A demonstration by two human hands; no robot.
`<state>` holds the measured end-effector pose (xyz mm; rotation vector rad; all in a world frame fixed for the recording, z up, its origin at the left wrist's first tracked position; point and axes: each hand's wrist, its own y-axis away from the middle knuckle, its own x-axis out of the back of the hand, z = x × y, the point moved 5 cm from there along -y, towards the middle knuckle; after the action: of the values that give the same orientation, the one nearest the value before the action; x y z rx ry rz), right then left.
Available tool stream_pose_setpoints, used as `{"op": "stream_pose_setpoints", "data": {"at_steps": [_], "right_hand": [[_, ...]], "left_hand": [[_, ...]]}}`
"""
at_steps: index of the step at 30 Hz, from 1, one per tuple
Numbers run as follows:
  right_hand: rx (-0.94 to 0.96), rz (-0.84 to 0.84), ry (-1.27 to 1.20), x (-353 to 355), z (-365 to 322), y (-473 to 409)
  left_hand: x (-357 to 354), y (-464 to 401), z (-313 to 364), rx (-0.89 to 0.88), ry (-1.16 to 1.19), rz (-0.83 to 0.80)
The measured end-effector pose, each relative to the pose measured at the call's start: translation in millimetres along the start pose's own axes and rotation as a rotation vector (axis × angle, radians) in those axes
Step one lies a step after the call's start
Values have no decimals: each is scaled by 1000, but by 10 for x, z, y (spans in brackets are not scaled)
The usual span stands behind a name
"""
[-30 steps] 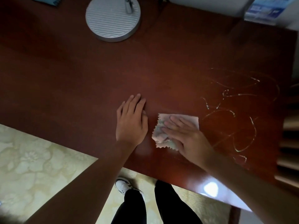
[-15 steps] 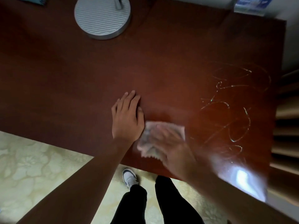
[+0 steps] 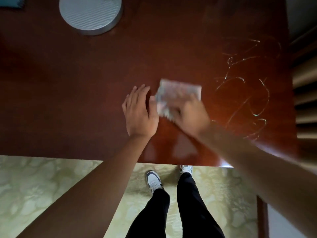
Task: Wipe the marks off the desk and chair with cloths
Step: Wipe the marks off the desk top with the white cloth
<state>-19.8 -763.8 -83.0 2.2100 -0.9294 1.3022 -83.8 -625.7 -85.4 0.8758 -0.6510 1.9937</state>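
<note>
The marks are seen just right of the cloth, which is pressed flat by the right hand; its fingers are blurred. The left hand is laid flat and relaxed on the desk.

Dim, motion-blurred frame; glare on desk edge.

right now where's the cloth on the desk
In the head view the cloth lies on the desk right of centre, under the right hand, just right of the left hand and left of the scribbled marks.
</note>
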Motion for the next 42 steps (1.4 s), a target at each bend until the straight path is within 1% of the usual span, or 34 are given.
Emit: {"op": "stream_pose_setpoints", "data": {"at_steps": [2,3,6,8,9,13,15,17,20,22,25,26,28,32,34,35,37,40,42], "right_hand": [[69,-45,-53,-178,-338,693],[74,-39,-70,-237,-436,966],[58,7,-97,-305,-538,1346],[90,-15,-57,-241,-497,1208],[73,-25,-37,-193,-435,1058],[-182,98,0,116,-66,166],[-214,113,27,115,-65,-52],[-204,112,20,-11,-176,115],[-90,56,-38,-274,-546,869],[-48,45,-74,-362,-650,1242],[29,62,-57,-363,-559,1234],[49,55,-49,-333,-523,1130],[17,53,-27,-248,-374,784],[-230,108,13,88,89,-229],[-253,133,35,147,138,-483],[-253,142,29,126,97,-453],[-180,144,26,-1,-134,-113],[-85,53,-46,-271,-535,659],[-44,52,-104,-280,-545,858]], "left_hand": [[3,3,-19,16,34,-26],[7,4,-24,13,30,-36],[-4,26,-5,-54,-35,-68],[-18,28,18,-97,-55,-89],[-27,29,27,-104,-57,-92],[-36,22,35,-109,-64,-91],[-32,17,37,-110,-55,-83],[-29,10,33,-110,-26,-69],[-8,16,41,-103,5,-62],[-19,21,54,-117,-15,-75],[-29,14,44,-117,-20,-74],[-26,10,39,-113,-10,-73],[-14,16,41,-110,7,-75],[7,31,26,-104,24,-64],[-1,18,6,-100,62,-51],[1,11,8,-93,80,-39],[-2,-8,10,-86,87,-30],[-6,18,20,-99,40,-66],[-19,12,21,-104,31,-77]]}}
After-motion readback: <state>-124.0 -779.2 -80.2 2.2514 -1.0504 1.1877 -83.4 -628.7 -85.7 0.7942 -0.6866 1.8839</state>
